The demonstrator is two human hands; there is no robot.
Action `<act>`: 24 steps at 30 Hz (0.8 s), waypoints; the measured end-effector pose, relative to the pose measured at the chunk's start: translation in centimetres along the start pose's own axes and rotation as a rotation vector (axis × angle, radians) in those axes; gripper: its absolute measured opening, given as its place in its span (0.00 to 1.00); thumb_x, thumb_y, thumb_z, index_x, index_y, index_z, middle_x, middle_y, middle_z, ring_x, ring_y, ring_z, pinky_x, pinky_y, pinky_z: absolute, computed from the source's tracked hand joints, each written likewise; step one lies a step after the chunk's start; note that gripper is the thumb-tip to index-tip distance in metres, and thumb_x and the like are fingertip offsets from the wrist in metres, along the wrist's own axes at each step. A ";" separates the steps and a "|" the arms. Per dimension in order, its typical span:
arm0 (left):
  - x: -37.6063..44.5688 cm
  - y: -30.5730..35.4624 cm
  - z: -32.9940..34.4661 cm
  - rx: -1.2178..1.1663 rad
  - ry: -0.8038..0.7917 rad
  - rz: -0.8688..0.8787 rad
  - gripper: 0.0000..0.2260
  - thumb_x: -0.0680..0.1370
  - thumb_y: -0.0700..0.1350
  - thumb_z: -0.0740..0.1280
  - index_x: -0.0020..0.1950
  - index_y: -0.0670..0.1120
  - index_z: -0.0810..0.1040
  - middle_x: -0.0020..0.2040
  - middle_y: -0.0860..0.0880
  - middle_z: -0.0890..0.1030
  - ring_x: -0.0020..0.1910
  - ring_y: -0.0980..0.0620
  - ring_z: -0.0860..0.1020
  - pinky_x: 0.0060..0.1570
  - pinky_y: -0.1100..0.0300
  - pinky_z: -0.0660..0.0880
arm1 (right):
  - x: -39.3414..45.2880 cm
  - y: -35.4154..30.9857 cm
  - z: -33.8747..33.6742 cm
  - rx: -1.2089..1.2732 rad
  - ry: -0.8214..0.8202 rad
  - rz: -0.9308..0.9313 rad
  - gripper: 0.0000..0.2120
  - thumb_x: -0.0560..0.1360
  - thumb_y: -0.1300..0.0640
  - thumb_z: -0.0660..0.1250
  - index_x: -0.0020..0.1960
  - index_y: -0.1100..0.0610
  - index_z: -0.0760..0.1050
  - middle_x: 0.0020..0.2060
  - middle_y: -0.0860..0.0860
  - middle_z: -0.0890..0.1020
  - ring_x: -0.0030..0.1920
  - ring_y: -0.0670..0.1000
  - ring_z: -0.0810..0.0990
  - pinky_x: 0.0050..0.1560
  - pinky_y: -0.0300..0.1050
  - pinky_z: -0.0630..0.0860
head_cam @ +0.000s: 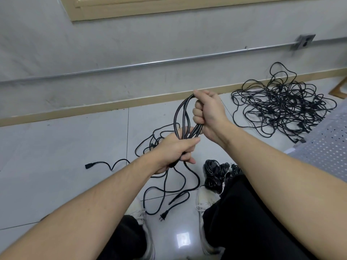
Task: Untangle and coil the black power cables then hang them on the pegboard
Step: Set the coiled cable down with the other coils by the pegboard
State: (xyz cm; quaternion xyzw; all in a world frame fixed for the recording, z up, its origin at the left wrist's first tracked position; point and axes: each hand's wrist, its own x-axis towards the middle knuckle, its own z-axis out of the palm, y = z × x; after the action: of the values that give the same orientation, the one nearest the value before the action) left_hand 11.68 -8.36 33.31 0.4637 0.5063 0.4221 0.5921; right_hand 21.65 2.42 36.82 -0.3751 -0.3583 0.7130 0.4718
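A black power cable (181, 117) is folded into several long loops between my hands. My left hand (174, 151) grips the lower end of the loops, fingers curled round them. Above it, my right hand (208, 111) grips the top of the same loops in a fist. The cable's loose tail (165, 190) hangs to the tiled floor, ending in a plug (162, 216). A big tangled heap of black cables (281, 106) lies on the floor at the right by the wall. Coiled cables (216, 173) sit by my right knee. The white pegboard (326, 147) lies at the right edge.
Another loose cable with a connector (88, 166) trails across the floor on the left. My two shoes (203, 201) and black trouser legs fill the bottom. A grey wall with a metal conduit (131, 65) and a socket box (303, 42) runs behind.
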 end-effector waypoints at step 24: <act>1.0 1.3 -7.9 0.663 0.766 -0.082 0.18 0.83 0.61 0.62 0.64 0.51 0.80 0.52 0.48 0.82 0.56 0.44 0.80 0.50 0.57 0.70 | -2.6 1.2 -1.5 -0.647 -0.566 -0.005 0.11 0.83 0.57 0.63 0.44 0.56 0.80 0.27 0.47 0.65 0.28 0.47 0.63 0.35 0.42 0.71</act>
State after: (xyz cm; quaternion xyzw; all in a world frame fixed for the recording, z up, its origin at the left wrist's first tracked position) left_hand 3.91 -6.20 33.88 0.4183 0.8117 0.3548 0.2008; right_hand 23.19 -0.16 35.57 -0.2924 -0.6796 0.6376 0.2147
